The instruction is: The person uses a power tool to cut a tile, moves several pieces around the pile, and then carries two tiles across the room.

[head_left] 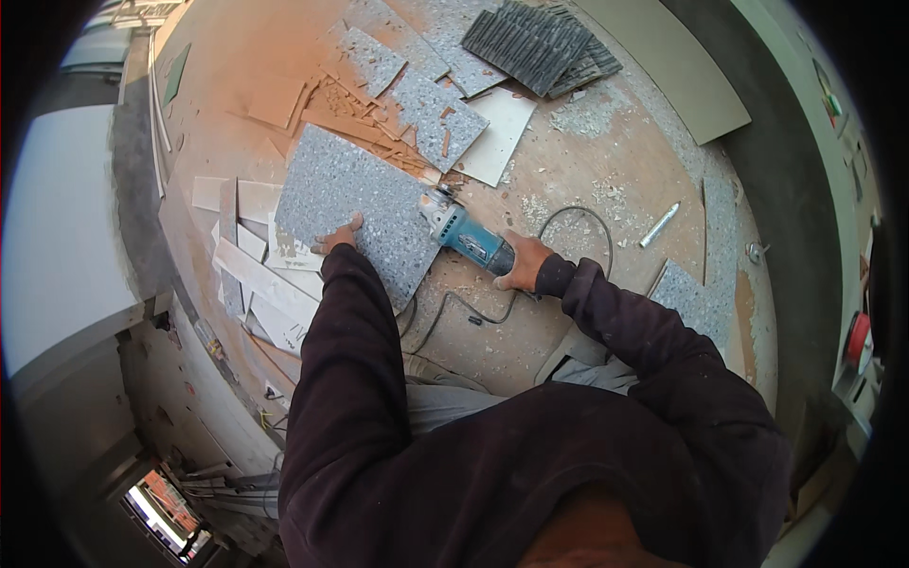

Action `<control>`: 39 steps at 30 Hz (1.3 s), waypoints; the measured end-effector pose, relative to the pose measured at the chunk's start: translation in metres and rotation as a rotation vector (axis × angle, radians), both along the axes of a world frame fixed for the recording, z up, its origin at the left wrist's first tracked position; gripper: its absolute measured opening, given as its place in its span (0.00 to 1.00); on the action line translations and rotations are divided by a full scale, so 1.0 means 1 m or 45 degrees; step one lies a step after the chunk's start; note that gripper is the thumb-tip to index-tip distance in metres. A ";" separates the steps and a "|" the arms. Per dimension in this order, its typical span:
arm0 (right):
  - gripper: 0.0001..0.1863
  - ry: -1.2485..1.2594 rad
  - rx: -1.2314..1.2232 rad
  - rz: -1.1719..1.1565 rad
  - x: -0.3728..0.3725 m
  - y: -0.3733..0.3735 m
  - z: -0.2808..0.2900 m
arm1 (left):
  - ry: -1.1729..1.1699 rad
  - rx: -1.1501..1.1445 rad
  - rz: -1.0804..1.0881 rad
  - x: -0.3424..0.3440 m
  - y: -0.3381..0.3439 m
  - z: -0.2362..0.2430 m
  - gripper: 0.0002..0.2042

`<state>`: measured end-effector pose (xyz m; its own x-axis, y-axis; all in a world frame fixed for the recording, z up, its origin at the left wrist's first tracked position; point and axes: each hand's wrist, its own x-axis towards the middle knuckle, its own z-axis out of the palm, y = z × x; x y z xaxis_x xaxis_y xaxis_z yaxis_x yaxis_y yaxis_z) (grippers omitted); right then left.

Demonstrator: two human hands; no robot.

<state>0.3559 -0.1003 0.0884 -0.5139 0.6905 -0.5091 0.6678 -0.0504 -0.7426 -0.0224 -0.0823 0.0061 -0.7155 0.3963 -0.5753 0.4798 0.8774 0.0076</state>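
Tile [346, 185], grey-speckled, is being pressed by the spread left hand [338, 235]; at its right edge, a grinder [471, 239] is being grasped by the right hand [526, 262]. Underneath, a dusty floor [653, 161] is being covered by offcuts [272, 287] and orange powder [260, 47].

Matt tile [365, 199], smooth plastic grinder [472, 239]

The angle grinder [471, 240] is teal with a black rear [503, 258] and silvery head [436, 210]; its cord [575, 207] is dark grey. The large tile [355, 194] is blue-grey, speckled with pale and dark chips. Striped cladding panels [530, 47] are charcoal. Orange dust [251, 71] tints the tan floor [653, 147]. The sweatshirt [530, 454] is dark plum, the trousers [440, 407] grey.
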 end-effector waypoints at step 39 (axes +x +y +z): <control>0.33 -0.067 0.059 0.142 -0.033 0.033 0.018 | 0.015 0.579 0.342 0.064 -0.113 -0.013 0.53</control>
